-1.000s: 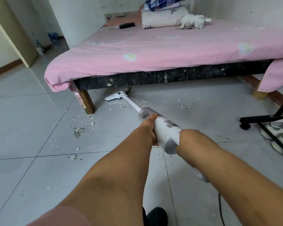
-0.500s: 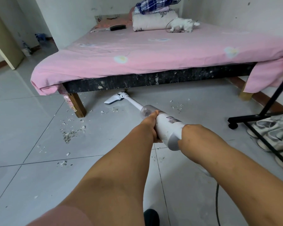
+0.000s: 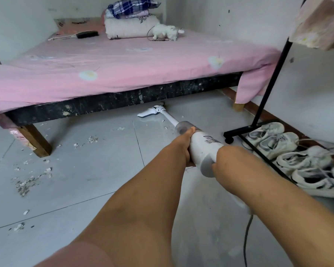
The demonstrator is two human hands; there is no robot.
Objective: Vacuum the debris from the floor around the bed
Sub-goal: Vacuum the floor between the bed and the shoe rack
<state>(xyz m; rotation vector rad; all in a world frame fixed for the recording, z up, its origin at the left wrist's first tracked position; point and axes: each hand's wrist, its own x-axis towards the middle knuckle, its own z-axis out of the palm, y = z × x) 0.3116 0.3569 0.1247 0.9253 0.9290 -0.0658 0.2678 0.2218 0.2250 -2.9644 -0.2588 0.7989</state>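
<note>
A white stick vacuum (image 3: 202, 147) points away from me, with its flat nozzle (image 3: 149, 112) on the grey tiles at the edge of the bed (image 3: 123, 60). My left hand (image 3: 183, 143) wraps the vacuum body just behind the clear dust cup. My right hand (image 3: 223, 160) grips the rear end of the body; its fingers are hidden behind it. Pale debris (image 3: 27, 183) lies scattered on the floor to the left, near the wooden bed leg (image 3: 36, 140), with smaller bits (image 3: 92, 139) closer to the nozzle.
A black rack base (image 3: 243, 130) with an upright pole stands at right, with several white sneakers (image 3: 289, 149) under it. The vacuum's cord (image 3: 246, 239) trails down beside my right arm. A brush, folded bedding and a white plush toy lie on the pink sheet.
My view and the vacuum have swung to the right along the bed edge. The nozzle now sits on cleaner tiles; the debris pile lies farther left. Both hands keep their hold.
</note>
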